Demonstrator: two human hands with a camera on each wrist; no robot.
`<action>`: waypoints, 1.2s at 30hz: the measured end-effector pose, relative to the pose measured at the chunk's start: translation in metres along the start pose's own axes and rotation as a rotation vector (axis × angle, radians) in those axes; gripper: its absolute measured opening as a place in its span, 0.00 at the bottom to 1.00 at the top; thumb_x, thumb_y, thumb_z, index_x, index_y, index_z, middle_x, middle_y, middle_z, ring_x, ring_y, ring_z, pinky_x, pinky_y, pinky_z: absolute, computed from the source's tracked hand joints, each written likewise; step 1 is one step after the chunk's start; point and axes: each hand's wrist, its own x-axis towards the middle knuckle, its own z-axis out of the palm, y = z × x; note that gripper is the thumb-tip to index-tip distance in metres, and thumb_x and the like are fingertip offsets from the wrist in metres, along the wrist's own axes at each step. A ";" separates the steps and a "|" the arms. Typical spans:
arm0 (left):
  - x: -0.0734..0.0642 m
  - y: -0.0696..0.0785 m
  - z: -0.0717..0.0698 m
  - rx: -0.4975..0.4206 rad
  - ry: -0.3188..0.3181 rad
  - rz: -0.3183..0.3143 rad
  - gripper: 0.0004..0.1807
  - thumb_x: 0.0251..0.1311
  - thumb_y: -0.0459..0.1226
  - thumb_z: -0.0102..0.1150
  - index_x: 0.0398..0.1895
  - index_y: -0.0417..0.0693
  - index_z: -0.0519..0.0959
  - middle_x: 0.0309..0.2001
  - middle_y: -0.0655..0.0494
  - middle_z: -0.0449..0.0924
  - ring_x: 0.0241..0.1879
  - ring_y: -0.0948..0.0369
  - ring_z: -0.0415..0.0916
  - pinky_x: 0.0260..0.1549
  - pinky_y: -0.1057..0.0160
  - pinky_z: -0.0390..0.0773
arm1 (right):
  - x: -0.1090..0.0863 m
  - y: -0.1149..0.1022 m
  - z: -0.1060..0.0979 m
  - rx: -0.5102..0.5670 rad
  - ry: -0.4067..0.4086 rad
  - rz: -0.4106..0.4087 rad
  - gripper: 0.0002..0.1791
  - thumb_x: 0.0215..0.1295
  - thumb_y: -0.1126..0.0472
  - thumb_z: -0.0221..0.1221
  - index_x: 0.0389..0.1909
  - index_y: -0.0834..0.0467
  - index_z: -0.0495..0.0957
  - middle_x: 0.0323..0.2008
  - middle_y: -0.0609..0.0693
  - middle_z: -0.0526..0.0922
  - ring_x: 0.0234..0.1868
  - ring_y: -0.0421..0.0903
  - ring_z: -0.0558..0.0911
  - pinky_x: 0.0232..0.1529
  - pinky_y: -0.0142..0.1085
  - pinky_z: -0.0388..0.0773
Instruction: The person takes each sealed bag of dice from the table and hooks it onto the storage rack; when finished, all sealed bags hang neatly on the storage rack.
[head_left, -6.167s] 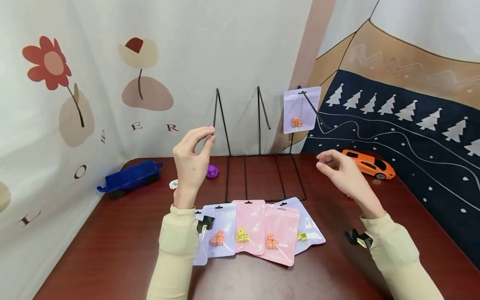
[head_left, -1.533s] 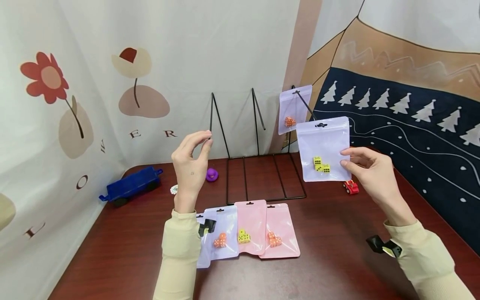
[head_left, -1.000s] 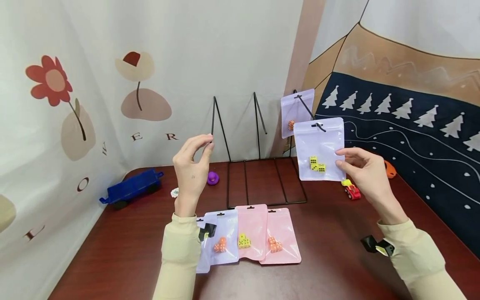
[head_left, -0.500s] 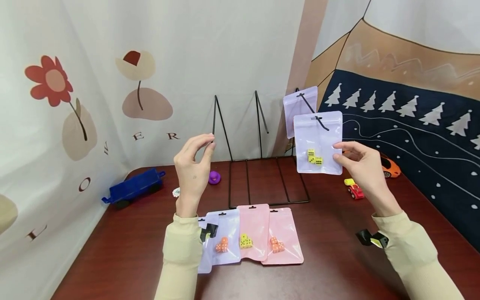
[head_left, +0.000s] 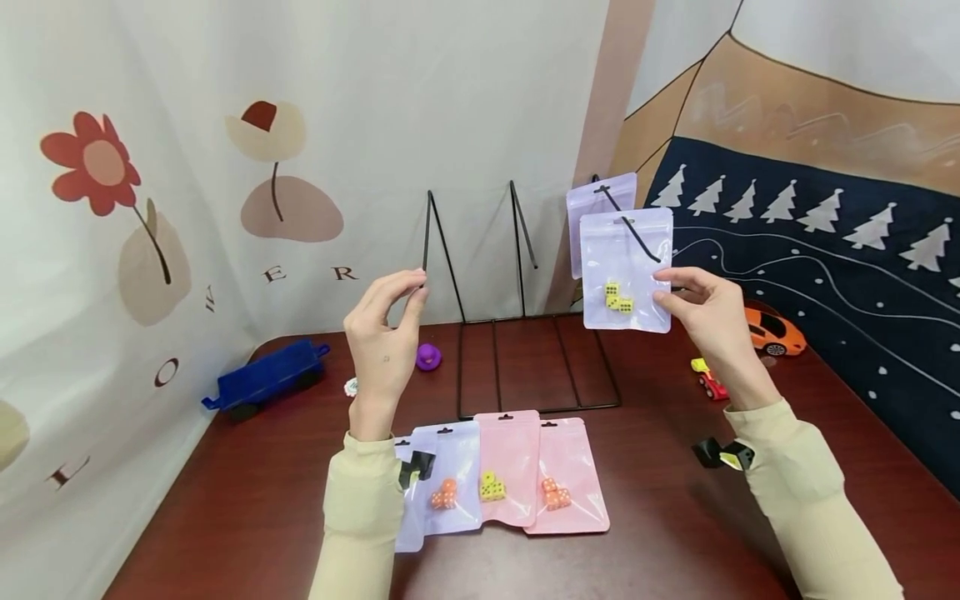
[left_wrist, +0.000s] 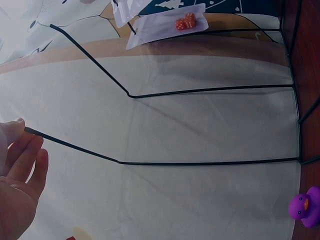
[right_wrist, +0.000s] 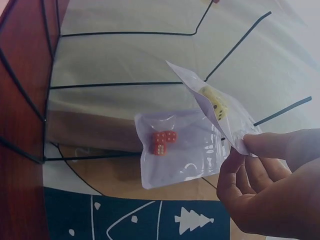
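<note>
My left hand [head_left: 384,342] pinches the tip of the left prong of a black wire rack [left_wrist: 210,163]. My right hand [head_left: 708,317] holds a lilac zip bag [head_left: 618,265] by its right edge, finger and thumb on the film. Yellow dice [head_left: 617,298] sit inside it. The rack's right prong [right_wrist: 285,110] passes through this bag's hang hole, its tip sticking out in front. Further back on the same prong hangs another lilac bag [right_wrist: 185,160] with orange dice [right_wrist: 162,142]; the front bag partly covers it in the head view.
Lilac bags [head_left: 450,454] and pink bags [head_left: 570,458] with dice lie overlapping at the front. A purple duck [head_left: 428,357] and a blue toy trailer [head_left: 266,377] stand left; a red toy car [head_left: 712,386] and an orange car [head_left: 776,333] stand right. The rack's middle prong [head_left: 525,229] holds nothing.
My right hand picked the lilac bag with yellow dice off the table, threaded it onto the right prong and moved it back along it. The left hand stays on its prong.
</note>
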 end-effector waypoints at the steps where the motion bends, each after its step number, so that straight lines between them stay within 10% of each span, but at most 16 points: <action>1: -0.001 -0.003 0.000 -0.002 -0.003 -0.004 0.08 0.53 0.23 0.63 0.37 0.33 0.83 0.40 0.48 0.83 0.43 0.55 0.80 0.46 0.61 0.78 | 0.002 0.000 0.001 0.005 0.000 0.000 0.18 0.63 0.61 0.62 0.52 0.64 0.77 0.48 0.48 0.75 0.40 0.41 0.76 0.39 0.23 0.74; 13: -0.002 -0.004 0.002 -0.019 0.001 -0.001 0.10 0.52 0.21 0.63 0.38 0.35 0.83 0.41 0.49 0.83 0.43 0.56 0.79 0.45 0.59 0.78 | 0.024 0.003 0.014 0.115 0.045 -0.029 0.19 0.60 0.71 0.62 0.53 0.69 0.75 0.39 0.37 0.82 0.41 0.40 0.75 0.36 0.21 0.76; 36: 0.001 -0.002 0.000 -0.001 -0.019 0.025 0.08 0.54 0.22 0.63 0.38 0.34 0.83 0.41 0.50 0.83 0.44 0.57 0.80 0.44 0.58 0.79 | 0.054 0.013 0.034 0.159 0.149 -0.009 0.17 0.59 0.73 0.61 0.50 0.64 0.80 0.45 0.47 0.79 0.30 0.38 0.71 0.24 0.23 0.66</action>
